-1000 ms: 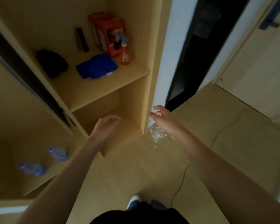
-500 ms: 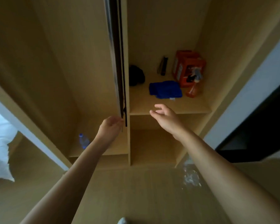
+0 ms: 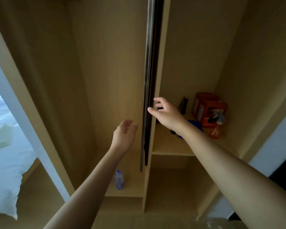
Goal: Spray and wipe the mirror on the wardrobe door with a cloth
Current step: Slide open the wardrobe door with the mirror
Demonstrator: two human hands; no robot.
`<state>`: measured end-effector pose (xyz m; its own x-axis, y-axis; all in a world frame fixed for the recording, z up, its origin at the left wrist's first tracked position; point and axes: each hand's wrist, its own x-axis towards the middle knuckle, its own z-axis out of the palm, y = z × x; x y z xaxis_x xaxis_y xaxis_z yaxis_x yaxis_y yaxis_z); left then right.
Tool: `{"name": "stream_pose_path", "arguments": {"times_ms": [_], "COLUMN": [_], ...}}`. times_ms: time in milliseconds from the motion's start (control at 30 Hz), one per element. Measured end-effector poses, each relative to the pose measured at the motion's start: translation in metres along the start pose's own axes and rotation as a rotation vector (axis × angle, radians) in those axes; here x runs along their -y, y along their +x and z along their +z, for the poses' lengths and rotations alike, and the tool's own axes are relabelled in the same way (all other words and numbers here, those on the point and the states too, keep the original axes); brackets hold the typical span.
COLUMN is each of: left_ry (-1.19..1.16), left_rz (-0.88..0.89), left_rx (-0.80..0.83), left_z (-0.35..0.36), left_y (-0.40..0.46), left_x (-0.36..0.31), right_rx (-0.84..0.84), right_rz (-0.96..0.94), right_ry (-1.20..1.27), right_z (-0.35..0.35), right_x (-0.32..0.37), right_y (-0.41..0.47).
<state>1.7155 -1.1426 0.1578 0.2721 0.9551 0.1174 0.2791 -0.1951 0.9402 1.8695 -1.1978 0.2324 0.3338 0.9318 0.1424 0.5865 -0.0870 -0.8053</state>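
- At the door edge (image 3: 149,90), the right hand (image 3: 168,114) is spreading its fingers, thumb touching it.
- Left hand (image 3: 125,136) is hovering empty, fingers loosely apart.
- Blue cloth (image 3: 196,125) is lying at 4 o'clock from the right hand.

water bottle (image 3: 119,180) low shelf | orange box (image 3: 206,111) right shelf | white bedding (image 3: 5,156) left

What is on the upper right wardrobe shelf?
An orange box, an orange spray bottle, a dark slim object and a blue cloth, mostly hidden behind the right hand and its forearm.
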Motion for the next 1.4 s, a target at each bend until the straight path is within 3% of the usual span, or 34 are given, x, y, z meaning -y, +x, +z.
{"name": "stream_pose_path", "arguments": {"times_ms": [267, 500, 900, 1400], "left_ry": [0.019, 0.018, -0.032, 0.070], "left_rz": [0.229, 0.308, 0.348, 0.284], "left_rx": [-0.003, 0.009, -0.045, -0.111], "left_z": [-0.016, -0.011, 0.016, 0.057], "left_y": [0.048, 0.072, 0.097, 0.111], "left_x": [-0.018, -0.030, -0.060, -0.045], "right_rx": [-0.144, -0.297, -0.391, -0.569], "right_rz": [-0.097, -0.151, -0.275, -0.335], "right_ry": [0.019, 0.030, 0.083, 0.048], "right_z": [-0.010, -0.029, -0.045, -0.026], "right_x": [0.050, 0.075, 0.109, 0.116], "right_y": [0.045, 0.070, 0.116, 0.147]}}
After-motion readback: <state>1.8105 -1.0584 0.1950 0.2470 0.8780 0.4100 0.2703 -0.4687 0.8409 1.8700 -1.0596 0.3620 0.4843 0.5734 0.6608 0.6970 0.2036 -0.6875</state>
